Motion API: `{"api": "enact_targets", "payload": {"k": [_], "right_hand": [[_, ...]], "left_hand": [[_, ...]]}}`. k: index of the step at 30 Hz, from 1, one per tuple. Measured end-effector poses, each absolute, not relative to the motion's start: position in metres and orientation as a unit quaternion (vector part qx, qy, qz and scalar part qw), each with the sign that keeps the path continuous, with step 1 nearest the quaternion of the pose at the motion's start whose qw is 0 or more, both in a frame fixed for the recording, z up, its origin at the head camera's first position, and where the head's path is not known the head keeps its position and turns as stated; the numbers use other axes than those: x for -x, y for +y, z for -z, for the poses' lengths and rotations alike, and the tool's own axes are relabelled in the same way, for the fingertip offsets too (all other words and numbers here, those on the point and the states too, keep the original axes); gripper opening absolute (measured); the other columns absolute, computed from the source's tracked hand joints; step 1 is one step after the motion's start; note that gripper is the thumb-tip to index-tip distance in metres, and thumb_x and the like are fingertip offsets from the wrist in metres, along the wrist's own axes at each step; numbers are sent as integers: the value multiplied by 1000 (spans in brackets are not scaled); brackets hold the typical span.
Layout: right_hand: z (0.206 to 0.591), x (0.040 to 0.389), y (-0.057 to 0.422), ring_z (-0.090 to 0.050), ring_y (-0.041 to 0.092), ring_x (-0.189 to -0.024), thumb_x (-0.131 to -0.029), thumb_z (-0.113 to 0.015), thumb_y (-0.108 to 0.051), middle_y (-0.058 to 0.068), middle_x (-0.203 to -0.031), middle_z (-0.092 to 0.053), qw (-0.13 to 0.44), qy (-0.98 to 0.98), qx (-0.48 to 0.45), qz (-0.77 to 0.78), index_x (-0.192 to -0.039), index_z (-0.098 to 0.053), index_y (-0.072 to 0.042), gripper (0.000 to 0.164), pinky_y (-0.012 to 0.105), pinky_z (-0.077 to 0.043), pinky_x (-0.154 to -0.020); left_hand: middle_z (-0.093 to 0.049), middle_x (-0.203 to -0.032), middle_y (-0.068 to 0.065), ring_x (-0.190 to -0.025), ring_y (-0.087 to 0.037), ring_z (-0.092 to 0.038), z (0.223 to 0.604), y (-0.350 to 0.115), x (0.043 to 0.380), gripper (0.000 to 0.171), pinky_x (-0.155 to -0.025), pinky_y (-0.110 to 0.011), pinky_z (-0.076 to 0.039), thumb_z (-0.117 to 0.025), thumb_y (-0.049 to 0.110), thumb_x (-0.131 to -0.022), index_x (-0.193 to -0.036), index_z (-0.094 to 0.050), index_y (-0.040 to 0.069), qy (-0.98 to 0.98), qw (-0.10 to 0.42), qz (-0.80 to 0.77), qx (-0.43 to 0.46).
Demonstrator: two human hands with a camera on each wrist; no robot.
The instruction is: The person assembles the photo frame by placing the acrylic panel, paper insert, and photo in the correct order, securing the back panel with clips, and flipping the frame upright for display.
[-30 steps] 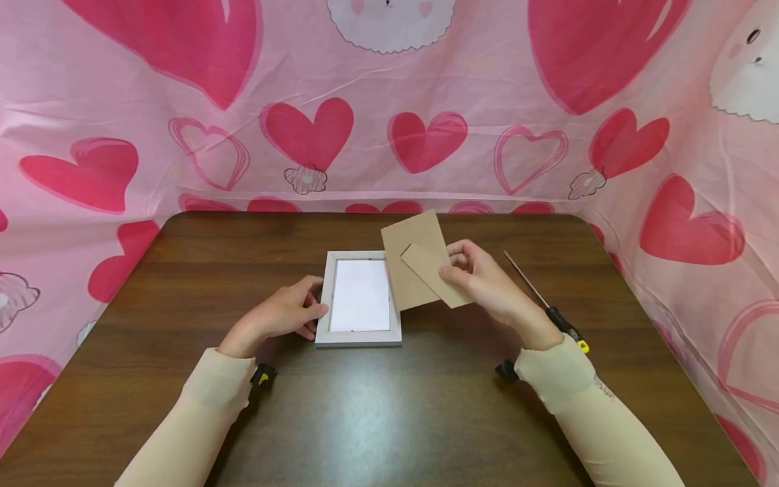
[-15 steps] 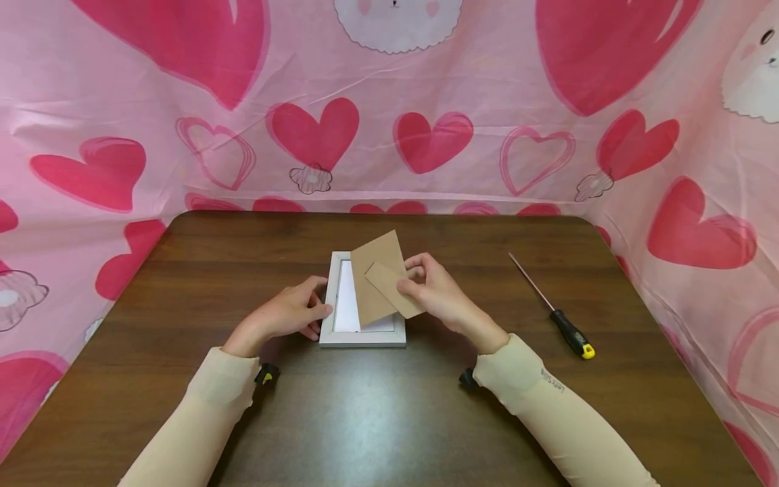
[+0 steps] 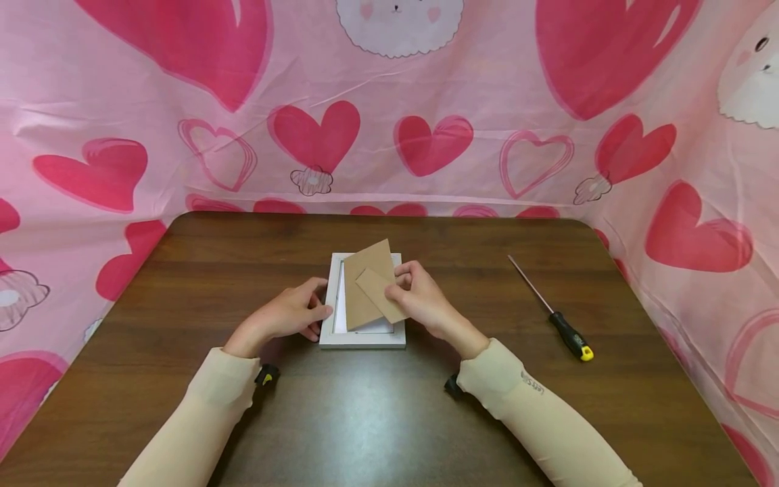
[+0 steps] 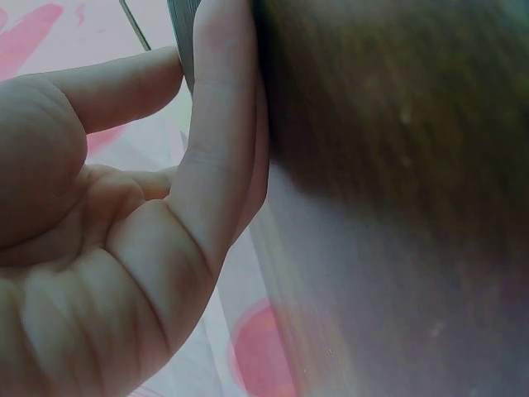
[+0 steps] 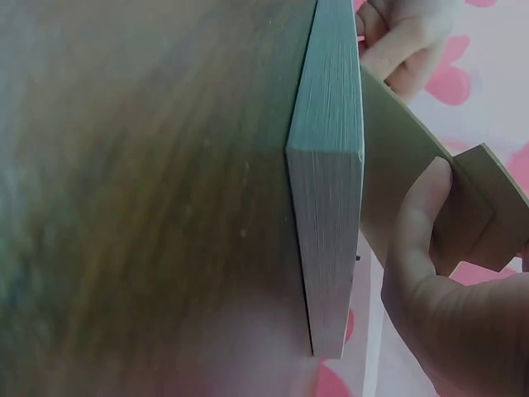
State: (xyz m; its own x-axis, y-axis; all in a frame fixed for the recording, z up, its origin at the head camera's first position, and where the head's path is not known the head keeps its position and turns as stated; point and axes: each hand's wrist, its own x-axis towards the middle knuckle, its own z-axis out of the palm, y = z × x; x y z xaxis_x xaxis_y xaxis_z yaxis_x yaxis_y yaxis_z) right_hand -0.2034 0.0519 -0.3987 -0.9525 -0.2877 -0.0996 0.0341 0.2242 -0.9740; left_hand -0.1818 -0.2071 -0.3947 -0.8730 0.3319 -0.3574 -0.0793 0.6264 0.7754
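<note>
A white picture frame (image 3: pixel 362 340) lies face down on the table, a white sheet (image 3: pixel 341 308) showing in its opening. My left hand (image 3: pixel 295 311) holds the frame's left side, thumb at the top edge and fingers along the outer side; in the left wrist view the frame (image 4: pixel 183 37) is mostly cut off. Between thumb and fingers, my right hand (image 3: pixel 422 297) pinches a brown backing board (image 3: pixel 360 297) with its stand leg (image 3: pixel 379 292). The board is tilted over the opening, turned at an angle to the frame. In the right wrist view, the board (image 5: pixel 401 157) slants up from the frame (image 5: pixel 326 215).
A screwdriver (image 3: pixel 569 335) with a black and yellow handle lies to the right, its shaft pointing away from me. The brown wooden table (image 3: pixel 255 237) ends at a pink heart-patterned cloth (image 3: pixel 365 81) at the back and sides.
My right hand has brought the backing board left and lower, from beside the frame to over its opening. The left hand stays on the frame. The screwdriver handle now shows fully.
</note>
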Motion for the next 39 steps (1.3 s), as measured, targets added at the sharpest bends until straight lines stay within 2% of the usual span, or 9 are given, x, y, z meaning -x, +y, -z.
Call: {"api": "enact_targets", "payload": {"k": [13,26,39], "right_hand": [[402,197,45,-61,24,-85,-86,-63,-5,13,-94,-62,117,777,76,614,-115,-43,-2,36,32,-56,-70],[399,194,40,-59,25,-88,-86,-63,-7,16,-99,-56,133,777,80,610,-118,-39,-2,40,33,-56,-71],[401,192,37,-61,25,-86,-86,-63,-6,17,-98,-57,142,768,95,617,-117,-36,-2,41,34,-57,-69]], "left_hand": [[-52,-98,-17,-70,-25,-61,395,-207,182,59,-61,-34,-58,-62,13,-94,-143,-29,8,867,239,-432,-69],[-52,-98,-17,-71,-25,-61,395,-207,182,59,-61,-34,-58,-62,14,-94,-143,-30,8,867,238,-433,-69],[-53,-97,-17,-71,-25,-61,396,-207,181,59,-62,-34,-58,-62,15,-94,-143,-30,8,868,236,-432,-71]]}}
